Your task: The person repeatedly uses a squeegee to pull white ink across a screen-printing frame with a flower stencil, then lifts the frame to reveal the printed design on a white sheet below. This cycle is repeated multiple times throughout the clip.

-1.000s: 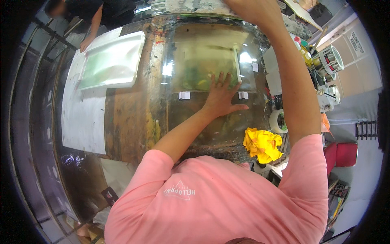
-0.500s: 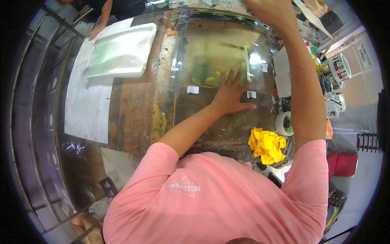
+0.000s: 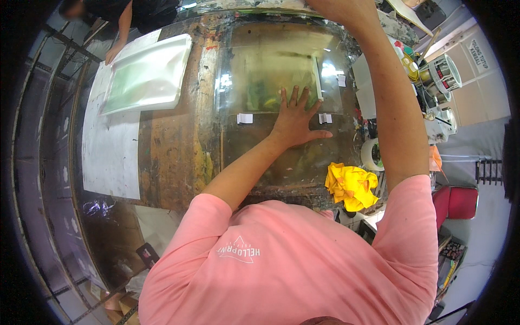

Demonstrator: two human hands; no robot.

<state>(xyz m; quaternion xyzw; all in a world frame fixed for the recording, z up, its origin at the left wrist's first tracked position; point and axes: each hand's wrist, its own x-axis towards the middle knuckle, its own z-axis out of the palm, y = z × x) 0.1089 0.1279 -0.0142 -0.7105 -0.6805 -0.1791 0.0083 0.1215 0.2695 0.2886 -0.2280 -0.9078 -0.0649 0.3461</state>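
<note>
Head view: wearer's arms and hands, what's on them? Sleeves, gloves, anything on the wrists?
Both forearms are bare from short pink T-shirt sleeves down. The left hand wears no glove, ring, watch or band that shows. The right hand is cut off at the top edge of the picture, so only its bare wrist and heel show. The shirt carries a small white printed mark on the left shoulder.

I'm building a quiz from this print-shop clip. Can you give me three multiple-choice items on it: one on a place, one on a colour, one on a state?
1. Where does the left hand rest?
A on the glass-topped table
B on the tape roll
C on the rag

2. What colour is the crumpled rag?
A blue
B yellow
C white

3. How are the left hand's fingers?
A fisted
B pinching
C spread flat

Answers: 1 A, the palm lies on the glass; 2 B, it is bright yellow; 3 C, all the fingers are splayed.
</note>
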